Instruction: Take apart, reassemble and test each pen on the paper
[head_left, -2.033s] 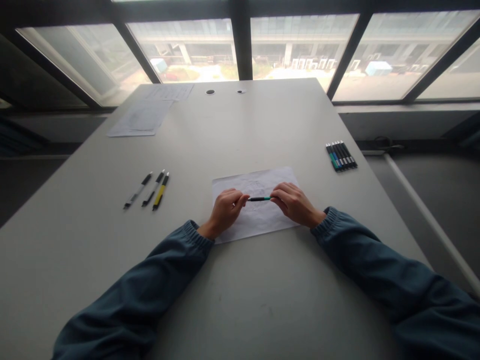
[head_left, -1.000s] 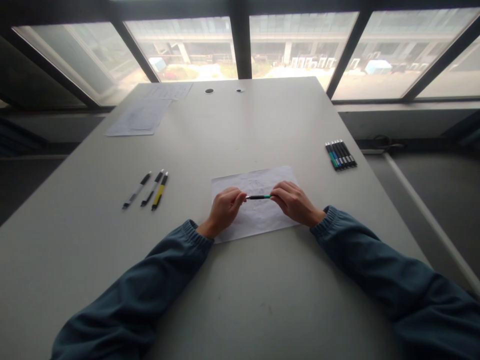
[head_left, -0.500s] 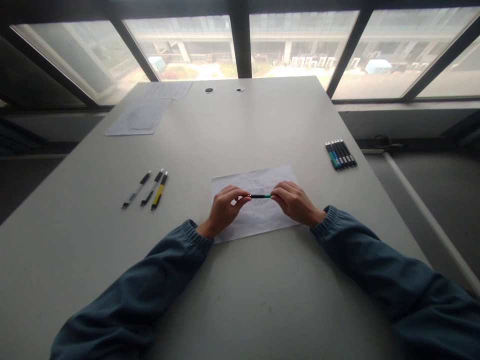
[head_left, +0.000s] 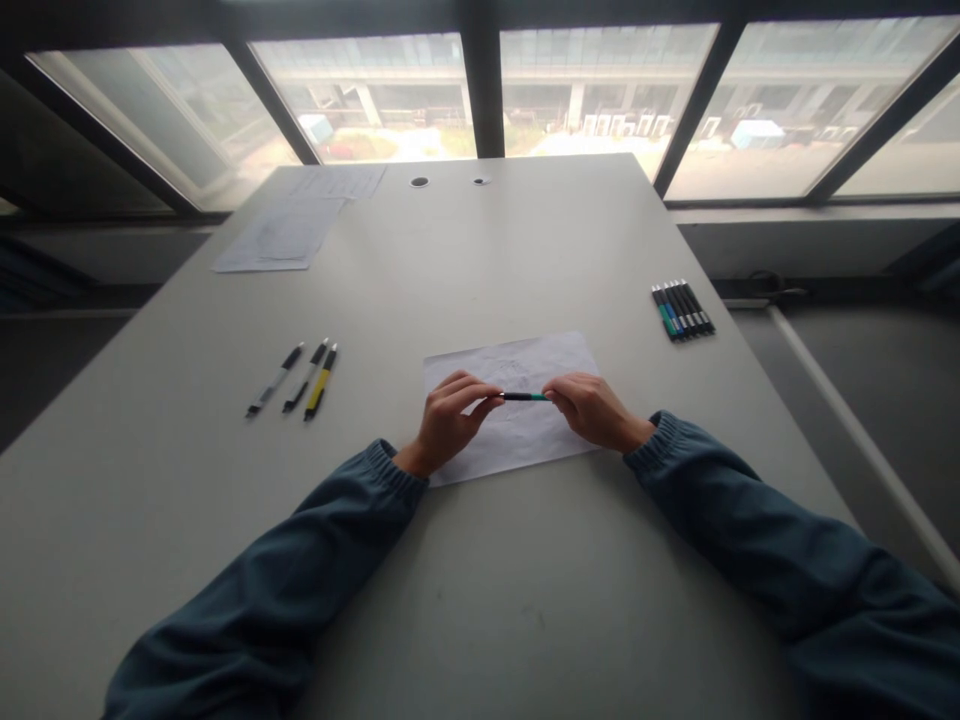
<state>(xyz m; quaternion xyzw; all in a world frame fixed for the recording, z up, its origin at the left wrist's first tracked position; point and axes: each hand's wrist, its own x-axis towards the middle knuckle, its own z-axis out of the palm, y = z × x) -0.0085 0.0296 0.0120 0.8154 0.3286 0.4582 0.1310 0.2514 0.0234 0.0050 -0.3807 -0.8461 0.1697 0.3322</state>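
Observation:
A black and green pen (head_left: 519, 397) is held level between my two hands, above a sheet of paper (head_left: 510, 450) with faint drawing or writing on it. The thumb and fingers of my left hand (head_left: 456, 415) pinch the dark left end. My right hand (head_left: 591, 410) grips the green right end, its fingertips covering that tip. Both ends of the pen are partly hidden by fingers.
Left of the paper lie a yellow pen (head_left: 321, 382) and two clear-and-black pens. A row of several pens (head_left: 682, 310) sits near the table's right edge. Loose papers (head_left: 277, 235) rest at the far left, and windows (head_left: 607, 90) stand beyond the table.
Both hands keep hold of the pen, which sits very slightly lower in view. My right hand's fingers have shifted a little; the other pens and papers stay put.

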